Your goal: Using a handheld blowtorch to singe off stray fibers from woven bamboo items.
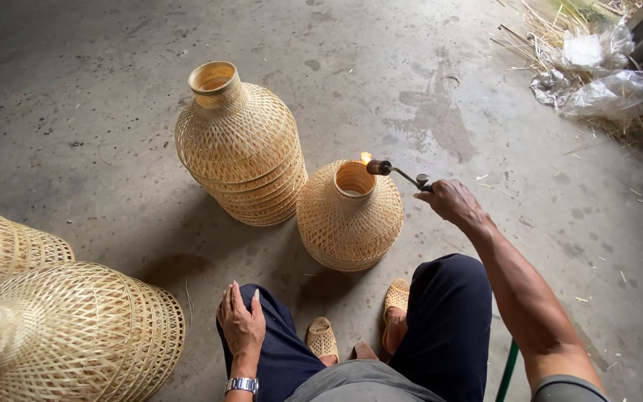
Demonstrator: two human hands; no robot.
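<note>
A small woven bamboo lampshade (349,217) stands upright on the concrete floor in front of my knees. My right hand (452,201) grips a metal gas torch (400,173), whose nozzle reaches over the shade's open neck with a small flame at its tip. My left hand (241,320) rests flat on my left knee, holding nothing, with a metal watch on its wrist. Behind the small shade stands a taller stack of nested woven shades (240,145).
More woven shades (68,335) lie on their sides at the lower left. Clear plastic bags (604,82) and loose bamboo strips lie at the top right. My feet in woven slippers (323,339) are between my knees. A green hose (507,368) runs below my right arm.
</note>
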